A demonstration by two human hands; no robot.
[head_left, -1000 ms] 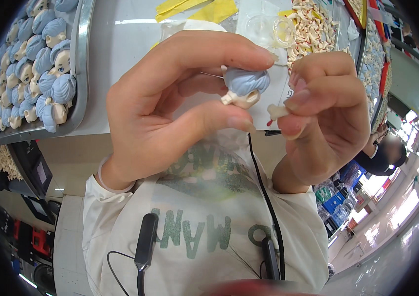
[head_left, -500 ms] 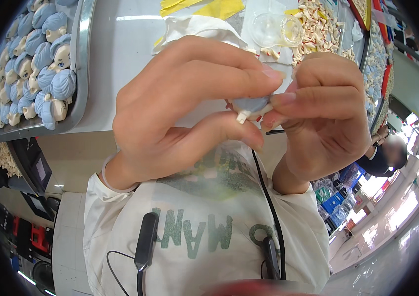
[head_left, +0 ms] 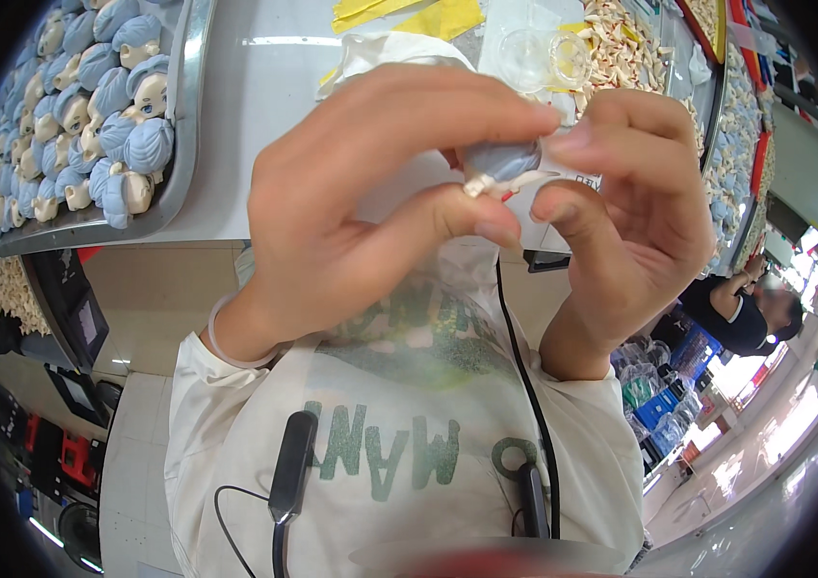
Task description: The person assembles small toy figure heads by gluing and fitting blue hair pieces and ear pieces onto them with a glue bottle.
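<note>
My left hand [head_left: 370, 202] pinches a small doll head with blue hair [head_left: 497, 159] between thumb and fingers, held up close above the white table. My right hand [head_left: 630, 212] meets it from the right, its thumb and forefinger closed on a small pale part [head_left: 515, 181] at the head's underside. The fingers cover most of the head, and how the part sits on it is hidden.
A metal tray [head_left: 182, 183] at the left holds several blue-haired doll heads [head_left: 134, 144]. At the back stand a clear plastic cup [head_left: 545, 58], yellow sheets [head_left: 428, 14] and a heap of pale small parts [head_left: 625, 48]. Another person [head_left: 746, 308] stands at the right.
Both hands have closed in around the doll head, which showed openly a second ago. The right fingers have brought the pale part up against its underside.
</note>
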